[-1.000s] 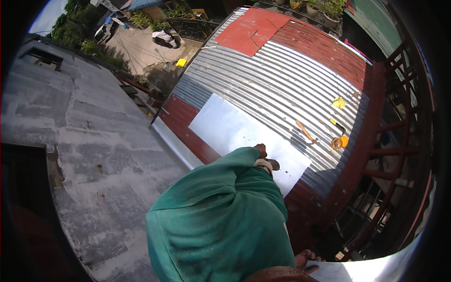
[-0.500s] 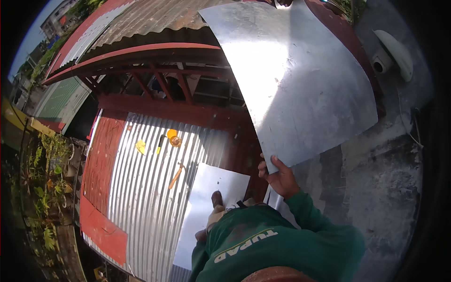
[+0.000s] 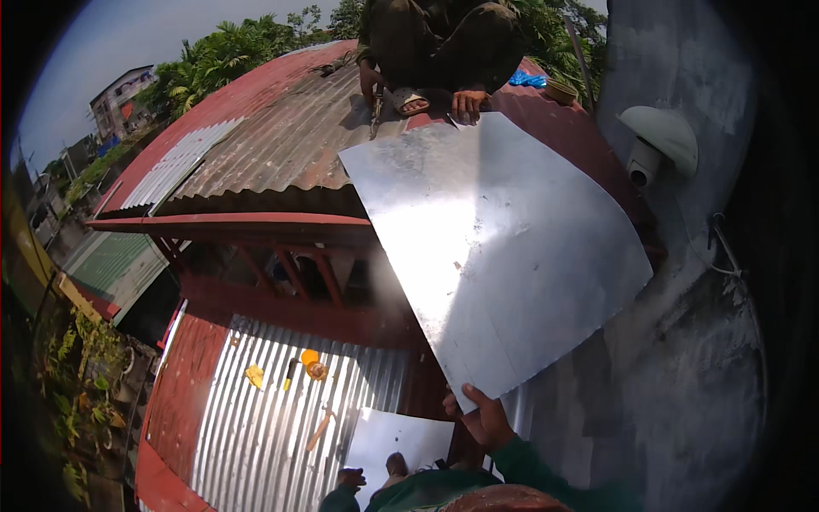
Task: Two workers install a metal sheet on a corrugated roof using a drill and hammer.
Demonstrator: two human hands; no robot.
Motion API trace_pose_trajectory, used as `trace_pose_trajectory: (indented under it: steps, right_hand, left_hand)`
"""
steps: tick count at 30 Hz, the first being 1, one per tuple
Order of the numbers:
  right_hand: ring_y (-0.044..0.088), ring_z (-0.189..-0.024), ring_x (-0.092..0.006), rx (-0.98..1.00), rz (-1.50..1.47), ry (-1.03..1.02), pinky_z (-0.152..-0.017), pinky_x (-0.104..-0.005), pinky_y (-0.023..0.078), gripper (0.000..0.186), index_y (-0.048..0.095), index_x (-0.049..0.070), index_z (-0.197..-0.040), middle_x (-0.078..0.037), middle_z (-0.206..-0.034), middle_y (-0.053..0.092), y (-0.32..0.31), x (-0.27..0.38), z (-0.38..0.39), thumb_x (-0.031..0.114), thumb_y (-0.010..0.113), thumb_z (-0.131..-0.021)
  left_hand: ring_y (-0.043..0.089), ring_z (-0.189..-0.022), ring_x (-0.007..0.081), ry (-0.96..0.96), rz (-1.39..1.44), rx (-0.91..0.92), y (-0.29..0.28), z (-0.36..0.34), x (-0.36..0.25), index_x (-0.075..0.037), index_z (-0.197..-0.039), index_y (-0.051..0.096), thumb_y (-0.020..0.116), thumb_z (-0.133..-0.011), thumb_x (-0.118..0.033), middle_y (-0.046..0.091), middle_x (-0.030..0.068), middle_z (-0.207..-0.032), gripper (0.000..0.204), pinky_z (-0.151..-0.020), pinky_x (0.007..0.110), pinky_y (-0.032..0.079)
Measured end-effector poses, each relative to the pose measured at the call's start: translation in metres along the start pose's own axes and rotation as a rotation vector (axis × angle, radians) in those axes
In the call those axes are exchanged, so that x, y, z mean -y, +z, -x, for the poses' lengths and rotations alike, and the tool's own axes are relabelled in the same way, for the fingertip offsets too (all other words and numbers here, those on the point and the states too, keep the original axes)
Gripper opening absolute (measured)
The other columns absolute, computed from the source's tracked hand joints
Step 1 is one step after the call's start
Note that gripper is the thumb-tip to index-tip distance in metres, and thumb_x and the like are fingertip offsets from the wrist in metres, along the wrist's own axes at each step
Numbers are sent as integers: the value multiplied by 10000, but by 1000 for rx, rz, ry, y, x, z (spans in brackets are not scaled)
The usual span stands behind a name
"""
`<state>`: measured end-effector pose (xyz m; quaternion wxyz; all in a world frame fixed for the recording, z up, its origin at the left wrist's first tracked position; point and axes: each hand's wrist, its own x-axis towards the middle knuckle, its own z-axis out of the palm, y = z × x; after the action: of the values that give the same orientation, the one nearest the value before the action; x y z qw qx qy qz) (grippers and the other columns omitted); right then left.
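Note:
My right hand (image 3: 485,420) pinches the near corner of a large flat metal sheet (image 3: 546,247), thumb on top. The sheet slopes up to the upper roof, where a crouching person's hand (image 3: 467,106) rests at its far edge. That person's other hand (image 3: 370,78) holds a dark tool (image 3: 376,115) whose kind I cannot make out. My left hand (image 3: 350,478) hangs low beside my foot, apparently with nothing in it and its fingers loosely apart. Near it, a smaller flat metal sheet (image 3: 401,431) lies under my foot on the corrugated roofing.
On the corrugated metal (image 3: 247,427) lie a hammer (image 3: 320,429), a yellow-handled tool (image 3: 291,374), a yellow item (image 3: 254,375) and an orange round container (image 3: 310,357). A red beam (image 3: 239,219) edges the upper roof. A camera (image 3: 641,162) juts from the grey wall at right.
My view has tilted up, bringing the crouching person and upper roof into sight. My right hand keeps its hold on the sheet's corner. My left hand now shows more clearly, out from my body.

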<state>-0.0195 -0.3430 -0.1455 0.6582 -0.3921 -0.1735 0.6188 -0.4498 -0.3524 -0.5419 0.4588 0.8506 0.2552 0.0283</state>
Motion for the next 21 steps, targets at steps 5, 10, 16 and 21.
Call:
trace_pose_trajectory:
  steps: [5,10,16,21]
  right_hand:
    - [652,-896,-242,-37,12,-28,-796,-387,539,335,524,-28,-1237,-138,-999,629,2,-2,-1,181,580,-980]
    - [665,-872,-250,-34,-46,35,-786,-392,550,309,526,-8,-1230,-141,-1001,633,-3,-1,-8,167,576,-980]
    - [670,-864,-250,-53,-49,30,-759,-390,546,303,521,-15,-1222,-150,-980,634,1,-4,-5,130,581,-963]
    - [668,-860,-248,-34,-72,-35,-758,-392,538,321,516,-28,-1223,-152,-959,639,6,-2,-5,120,595,-949]
  left_hand:
    - [612,-770,244,-200,495,-254,-7,-55,-7,-145,-836,579,647,-814,-204,518,72,-755,93,-588,434,486]
    - [584,-562,249,-368,-117,50,-18,-83,-21,-148,-811,572,612,-849,-198,493,69,-592,74,-511,425,453]
    - [651,-619,243,-761,212,121,-7,-63,-11,-164,-863,615,641,-875,-288,613,63,-668,127,-521,435,473]
    - [684,-683,236,-1189,643,-9,-2,-56,-13,-188,-905,646,649,-901,-345,694,51,-774,157,-538,435,486]
